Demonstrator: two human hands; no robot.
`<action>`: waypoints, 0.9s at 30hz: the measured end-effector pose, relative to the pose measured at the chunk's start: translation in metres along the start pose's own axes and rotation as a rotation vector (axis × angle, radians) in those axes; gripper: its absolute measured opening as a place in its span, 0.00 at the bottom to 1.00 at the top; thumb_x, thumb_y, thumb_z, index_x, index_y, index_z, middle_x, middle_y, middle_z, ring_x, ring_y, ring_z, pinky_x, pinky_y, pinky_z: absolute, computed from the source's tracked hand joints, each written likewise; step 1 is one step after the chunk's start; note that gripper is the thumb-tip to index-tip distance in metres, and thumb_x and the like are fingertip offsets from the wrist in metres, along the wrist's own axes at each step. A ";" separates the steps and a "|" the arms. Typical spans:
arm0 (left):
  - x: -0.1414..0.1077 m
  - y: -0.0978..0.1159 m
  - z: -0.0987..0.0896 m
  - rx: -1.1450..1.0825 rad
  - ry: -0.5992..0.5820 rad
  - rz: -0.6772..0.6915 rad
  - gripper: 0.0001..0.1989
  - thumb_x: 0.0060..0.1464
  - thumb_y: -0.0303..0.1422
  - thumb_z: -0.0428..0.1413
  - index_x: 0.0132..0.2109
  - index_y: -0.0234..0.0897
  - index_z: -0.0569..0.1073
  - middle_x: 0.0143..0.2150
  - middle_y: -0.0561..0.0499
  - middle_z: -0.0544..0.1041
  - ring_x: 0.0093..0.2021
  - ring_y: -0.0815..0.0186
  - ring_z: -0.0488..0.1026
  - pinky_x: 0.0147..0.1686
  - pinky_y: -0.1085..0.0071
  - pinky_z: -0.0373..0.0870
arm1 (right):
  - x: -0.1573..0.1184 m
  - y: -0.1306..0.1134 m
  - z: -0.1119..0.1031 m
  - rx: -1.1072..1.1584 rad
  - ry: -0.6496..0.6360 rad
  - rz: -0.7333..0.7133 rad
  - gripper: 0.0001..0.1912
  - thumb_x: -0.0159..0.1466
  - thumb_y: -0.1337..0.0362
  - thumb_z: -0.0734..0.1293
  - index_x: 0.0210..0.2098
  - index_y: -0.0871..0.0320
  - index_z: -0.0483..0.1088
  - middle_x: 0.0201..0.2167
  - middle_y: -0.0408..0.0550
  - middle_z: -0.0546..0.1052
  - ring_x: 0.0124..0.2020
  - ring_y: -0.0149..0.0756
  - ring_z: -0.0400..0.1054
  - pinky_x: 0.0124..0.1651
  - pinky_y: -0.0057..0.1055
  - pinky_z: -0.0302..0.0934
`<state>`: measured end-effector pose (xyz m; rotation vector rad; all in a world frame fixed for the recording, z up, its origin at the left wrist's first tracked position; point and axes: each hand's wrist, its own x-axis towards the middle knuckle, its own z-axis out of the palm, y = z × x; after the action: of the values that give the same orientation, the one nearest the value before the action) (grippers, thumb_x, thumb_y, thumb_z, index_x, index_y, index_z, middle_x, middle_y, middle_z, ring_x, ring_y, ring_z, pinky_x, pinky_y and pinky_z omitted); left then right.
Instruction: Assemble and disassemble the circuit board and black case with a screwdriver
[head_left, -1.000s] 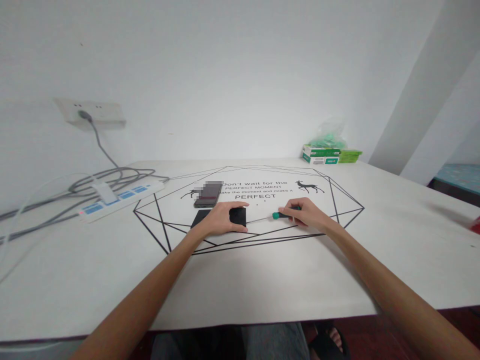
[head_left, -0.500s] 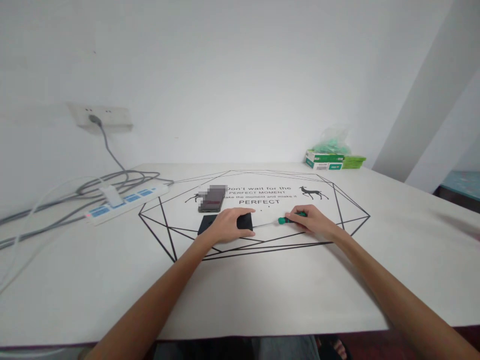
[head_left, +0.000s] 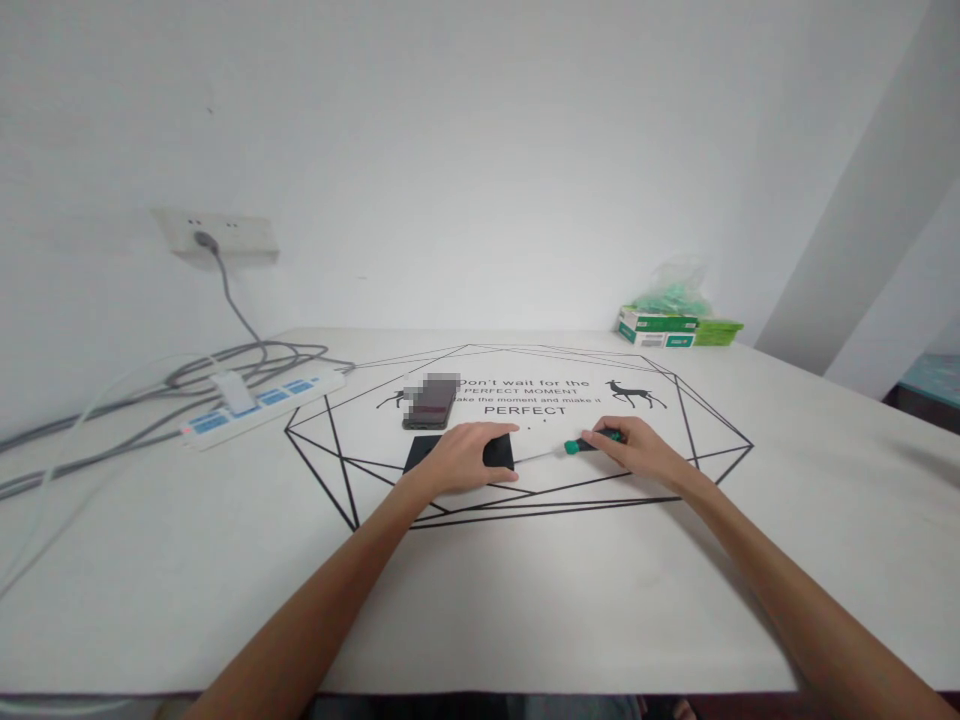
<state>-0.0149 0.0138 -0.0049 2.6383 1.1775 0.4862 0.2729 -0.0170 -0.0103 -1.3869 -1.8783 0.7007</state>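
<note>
A flat black box (head_left: 499, 452) lies on the white table, partly covered by my left hand (head_left: 463, 460). The thumb and fingers of that hand grip its near and far edges. My right hand (head_left: 634, 448) is closed on the handle of a green and black screwdriver (head_left: 592, 441). The screwdriver lies nearly level, and its thin metal shaft points left to the right side of the box. Whether the tip touches the box is too small to tell. Just behind the box is a dark phone (head_left: 433, 404), partly blurred out.
At the left a white power strip (head_left: 262, 402) holds a white plug, with grey cables (head_left: 187, 375) around it. Green and white boxes (head_left: 658, 327) under a plastic bag (head_left: 675, 288) stand at the back right. A wall socket (head_left: 240, 237) is above the cables.
The whole view has shifted a little, so things appear slightly further right and lower. Both hands keep their holds; the right fingers have shifted slightly on the screwdriver handle.
</note>
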 end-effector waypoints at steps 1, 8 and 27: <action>0.000 0.000 0.000 0.000 -0.003 -0.003 0.34 0.47 0.47 0.61 0.60 0.40 0.67 0.60 0.45 0.70 0.58 0.51 0.67 0.57 0.59 0.61 | 0.001 0.000 0.001 -0.030 0.017 -0.023 0.22 0.59 0.46 0.64 0.27 0.60 0.73 0.17 0.40 0.62 0.18 0.26 0.52 0.20 0.25 0.43; 0.001 0.000 -0.001 0.004 -0.014 0.014 0.33 0.48 0.47 0.60 0.60 0.40 0.67 0.60 0.45 0.70 0.59 0.51 0.67 0.57 0.58 0.61 | -0.004 -0.002 -0.002 0.175 -0.062 0.100 0.22 0.55 0.49 0.70 0.41 0.55 0.64 0.22 0.39 0.70 0.15 0.25 0.51 0.17 0.24 0.44; 0.000 -0.003 0.002 0.000 0.007 0.003 0.34 0.49 0.50 0.59 0.60 0.40 0.67 0.60 0.45 0.70 0.59 0.50 0.66 0.57 0.58 0.60 | -0.006 -0.005 -0.003 0.042 0.009 0.028 0.22 0.56 0.43 0.67 0.27 0.58 0.66 0.17 0.37 0.60 0.19 0.28 0.51 0.24 0.27 0.45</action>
<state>-0.0161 0.0152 -0.0076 2.6410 1.1758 0.4965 0.2734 -0.0240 -0.0065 -1.3899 -1.8302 0.7432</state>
